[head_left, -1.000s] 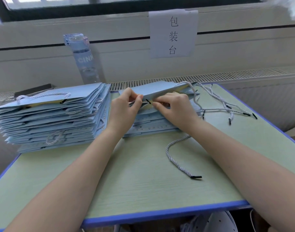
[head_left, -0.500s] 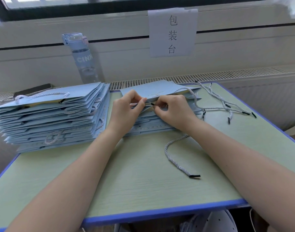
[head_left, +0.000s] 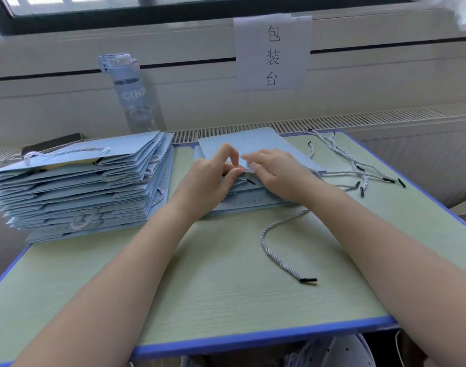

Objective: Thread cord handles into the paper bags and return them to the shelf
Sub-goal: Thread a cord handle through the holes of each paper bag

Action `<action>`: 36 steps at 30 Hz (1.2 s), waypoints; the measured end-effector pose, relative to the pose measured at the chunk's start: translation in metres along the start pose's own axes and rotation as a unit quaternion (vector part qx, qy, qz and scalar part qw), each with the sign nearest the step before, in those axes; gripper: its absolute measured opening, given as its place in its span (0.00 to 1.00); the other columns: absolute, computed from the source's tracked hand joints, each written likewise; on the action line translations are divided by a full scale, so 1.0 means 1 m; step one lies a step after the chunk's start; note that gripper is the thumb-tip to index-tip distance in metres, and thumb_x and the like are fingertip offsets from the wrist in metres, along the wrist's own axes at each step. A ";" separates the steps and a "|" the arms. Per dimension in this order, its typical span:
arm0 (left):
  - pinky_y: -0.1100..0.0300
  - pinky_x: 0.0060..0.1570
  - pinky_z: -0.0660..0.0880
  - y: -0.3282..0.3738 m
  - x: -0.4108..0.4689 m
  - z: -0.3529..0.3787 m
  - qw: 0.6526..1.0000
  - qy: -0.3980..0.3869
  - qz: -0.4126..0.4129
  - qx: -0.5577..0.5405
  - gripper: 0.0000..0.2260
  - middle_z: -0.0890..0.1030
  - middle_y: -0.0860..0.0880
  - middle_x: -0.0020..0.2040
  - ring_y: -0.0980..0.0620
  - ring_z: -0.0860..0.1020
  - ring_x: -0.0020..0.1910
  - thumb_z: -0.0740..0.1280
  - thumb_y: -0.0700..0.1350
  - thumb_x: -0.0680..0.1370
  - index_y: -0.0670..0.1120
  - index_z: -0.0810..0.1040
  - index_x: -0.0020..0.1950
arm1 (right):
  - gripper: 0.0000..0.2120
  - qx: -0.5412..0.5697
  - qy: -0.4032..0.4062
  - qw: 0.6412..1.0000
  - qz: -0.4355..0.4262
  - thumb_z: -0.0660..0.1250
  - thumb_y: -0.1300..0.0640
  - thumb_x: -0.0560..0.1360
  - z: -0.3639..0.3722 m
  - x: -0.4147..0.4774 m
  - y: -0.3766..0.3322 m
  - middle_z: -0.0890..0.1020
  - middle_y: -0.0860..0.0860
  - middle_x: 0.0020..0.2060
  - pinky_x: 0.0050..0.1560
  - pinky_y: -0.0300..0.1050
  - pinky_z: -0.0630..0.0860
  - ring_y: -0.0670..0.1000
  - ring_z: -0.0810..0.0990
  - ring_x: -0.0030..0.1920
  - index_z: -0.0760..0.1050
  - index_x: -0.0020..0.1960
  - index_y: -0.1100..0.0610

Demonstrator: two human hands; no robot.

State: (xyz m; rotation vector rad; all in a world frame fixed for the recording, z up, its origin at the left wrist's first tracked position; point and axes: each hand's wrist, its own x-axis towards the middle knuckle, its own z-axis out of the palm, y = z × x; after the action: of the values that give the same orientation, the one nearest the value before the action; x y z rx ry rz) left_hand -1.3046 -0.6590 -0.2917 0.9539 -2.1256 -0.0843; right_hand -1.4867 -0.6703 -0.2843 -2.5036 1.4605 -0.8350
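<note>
Head view. Top paper bag (head_left: 255, 141) lay flat on a short pile of bags (head_left: 249, 201) at the far centre of the counter (head_left: 226, 300).

Left hand (head_left: 213, 177) clenched in a pinch: thumb and forefinger gripped the near edge of the top paper bag.

Right hand (head_left: 278, 173) sat just beside it with fingers curled down at the same edge, grasping the cord (head_left: 277, 247). Fingertips were blurred, so the exact pinch point could not be read. A black cord tip (head_left: 250, 181) showed between the two hands, against the bag edge. The rest of the cord ran out from under the right wrist and trailed across the counter toward the near side, ending in a second black tip.

Tall stack of bags (head_left: 81, 186) with cord handles fitted stood on the left of the counter. Loose cords (head_left: 355, 165) lay at the far right. Water bottle (head_left: 128, 99) stood behind the stack; a paper sign (head_left: 273, 53) hung on the wall.
</note>
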 end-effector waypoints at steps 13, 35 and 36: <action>0.75 0.32 0.68 -0.014 -0.002 -0.013 0.994 0.038 -0.095 -0.033 0.07 0.84 0.47 0.47 0.53 0.82 0.40 0.66 0.38 0.78 0.45 0.68 0.45 | 0.08 0.061 0.126 0.989 0.046 0.63 0.60 0.78 -0.001 0.002 0.004 0.75 0.50 0.40 0.38 0.28 0.63 0.48 0.70 0.39 0.78 0.49 0.64; 0.67 0.44 0.65 -0.019 -0.001 -0.011 0.974 0.125 -0.185 0.024 0.06 0.77 0.49 0.47 0.53 0.73 0.47 0.61 0.34 0.78 0.44 0.68 0.50 | 0.10 0.015 0.220 0.969 0.109 0.65 0.59 0.77 -0.029 -0.002 0.044 0.78 0.59 0.45 0.43 0.32 0.61 0.52 0.73 0.44 0.81 0.53 0.63; 0.64 0.47 0.67 -0.016 0.000 -0.009 0.977 0.123 -0.174 0.021 0.06 0.75 0.50 0.47 0.53 0.73 0.48 0.62 0.36 0.78 0.45 0.69 0.51 | 0.09 0.031 0.234 0.968 0.081 0.67 0.58 0.76 -0.029 -0.001 0.037 0.79 0.58 0.43 0.43 0.34 0.63 0.51 0.74 0.42 0.81 0.52 0.62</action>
State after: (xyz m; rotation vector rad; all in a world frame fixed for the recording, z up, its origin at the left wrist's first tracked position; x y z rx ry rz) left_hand -1.2886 -0.6681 -0.2909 1.2857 -1.7245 -0.0914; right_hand -1.5306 -0.6845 -0.2741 -2.1938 1.7050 -1.4841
